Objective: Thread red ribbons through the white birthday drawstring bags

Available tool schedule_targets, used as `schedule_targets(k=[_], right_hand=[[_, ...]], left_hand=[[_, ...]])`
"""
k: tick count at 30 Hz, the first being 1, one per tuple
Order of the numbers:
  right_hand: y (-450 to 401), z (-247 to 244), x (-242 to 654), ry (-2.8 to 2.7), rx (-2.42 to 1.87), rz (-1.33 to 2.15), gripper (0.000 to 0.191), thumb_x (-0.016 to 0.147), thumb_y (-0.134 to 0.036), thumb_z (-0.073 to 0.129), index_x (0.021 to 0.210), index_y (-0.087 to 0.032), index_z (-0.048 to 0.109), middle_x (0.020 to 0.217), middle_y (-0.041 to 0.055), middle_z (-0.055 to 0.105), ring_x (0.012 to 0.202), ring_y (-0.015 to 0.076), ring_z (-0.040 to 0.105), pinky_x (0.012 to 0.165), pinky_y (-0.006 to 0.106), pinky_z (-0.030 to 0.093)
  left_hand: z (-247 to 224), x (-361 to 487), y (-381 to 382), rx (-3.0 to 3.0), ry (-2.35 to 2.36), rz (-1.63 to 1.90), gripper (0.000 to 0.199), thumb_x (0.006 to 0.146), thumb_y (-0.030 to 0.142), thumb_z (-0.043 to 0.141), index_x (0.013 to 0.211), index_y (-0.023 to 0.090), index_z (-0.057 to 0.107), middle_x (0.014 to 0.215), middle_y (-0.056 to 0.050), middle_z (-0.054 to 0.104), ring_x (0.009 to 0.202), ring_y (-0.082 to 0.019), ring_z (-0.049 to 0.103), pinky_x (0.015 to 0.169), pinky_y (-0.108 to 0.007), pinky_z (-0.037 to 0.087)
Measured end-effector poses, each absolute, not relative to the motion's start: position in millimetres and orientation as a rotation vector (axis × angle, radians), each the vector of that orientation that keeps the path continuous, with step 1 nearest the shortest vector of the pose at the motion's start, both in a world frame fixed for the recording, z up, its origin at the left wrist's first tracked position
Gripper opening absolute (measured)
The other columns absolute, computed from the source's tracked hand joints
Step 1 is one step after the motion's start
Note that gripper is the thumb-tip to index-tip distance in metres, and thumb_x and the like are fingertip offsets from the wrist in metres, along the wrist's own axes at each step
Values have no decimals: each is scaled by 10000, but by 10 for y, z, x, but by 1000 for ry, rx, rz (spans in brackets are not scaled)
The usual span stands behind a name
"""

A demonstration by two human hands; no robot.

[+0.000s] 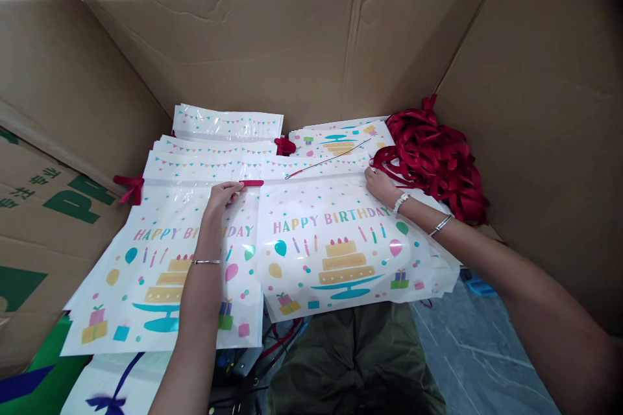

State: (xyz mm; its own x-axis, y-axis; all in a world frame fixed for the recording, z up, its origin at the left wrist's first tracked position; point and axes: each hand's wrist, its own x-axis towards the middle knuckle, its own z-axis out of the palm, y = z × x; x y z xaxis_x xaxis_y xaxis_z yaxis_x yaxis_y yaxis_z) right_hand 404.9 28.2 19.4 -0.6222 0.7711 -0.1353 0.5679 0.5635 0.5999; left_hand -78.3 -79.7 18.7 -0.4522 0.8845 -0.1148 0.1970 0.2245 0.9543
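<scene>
My left hand (226,196) is closed on the end of a red ribbon (253,183), which lies at the left edge of the right-hand printed birthday bag (296,259). At that bag's upper right, my right hand (382,187) has its fingers curled together. Strands of red ribbon run up close to these fingers, and what they grip is hidden. A thin wire threader (331,159) with a looped, reddish end lies across the top of the bag between my hands. Under my left forearm spreads another printed bag (121,272) on a stack.
A tangled heap of red ribbon (438,162) sits at the right back. More bags (228,120) lie behind, and a red bow (130,188) sticks out at the left. Cardboard walls (243,52) enclose the back and sides. A purple bow (107,404) lies at lower left.
</scene>
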Motion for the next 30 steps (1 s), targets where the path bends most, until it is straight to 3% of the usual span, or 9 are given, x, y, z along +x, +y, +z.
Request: schedule_targets(k=[4,9,13,30], right_hand=[[203,128,3971,2252,1371,786,502,892,22,424,1313,62,693,1389,321,609,1347,373,519,996,474,466],[95,197,3959,2211,1663,514,446,925,34,373,1166,65,747,1146,325,707,1117,375,636,882,451,445],[45,269,3980,2192,1810,374,456,962,27,326,1146,31,743,1067,291,724,1028,368,670,864,468,418],[38,242,3913,2048,1723,461,418,914,68,340,1109,103,708,969,318,715,933,414,696,759,482,449]], left_hand=[[171,-777,-790,1004,1794,1268,229,689,381,798,734,163,748,567,-31,567,465,-86,369,416,-211,248],[182,-770,-747,953,1828,1250,248,660,367,800,744,142,738,584,-27,588,467,-76,382,417,-187,269],[205,-711,-725,902,1916,1263,220,644,334,789,719,142,714,579,-16,575,473,-76,411,421,-175,301],[149,-686,-714,861,1892,1334,139,641,242,776,720,152,705,676,-52,657,544,-97,513,457,-175,398]])
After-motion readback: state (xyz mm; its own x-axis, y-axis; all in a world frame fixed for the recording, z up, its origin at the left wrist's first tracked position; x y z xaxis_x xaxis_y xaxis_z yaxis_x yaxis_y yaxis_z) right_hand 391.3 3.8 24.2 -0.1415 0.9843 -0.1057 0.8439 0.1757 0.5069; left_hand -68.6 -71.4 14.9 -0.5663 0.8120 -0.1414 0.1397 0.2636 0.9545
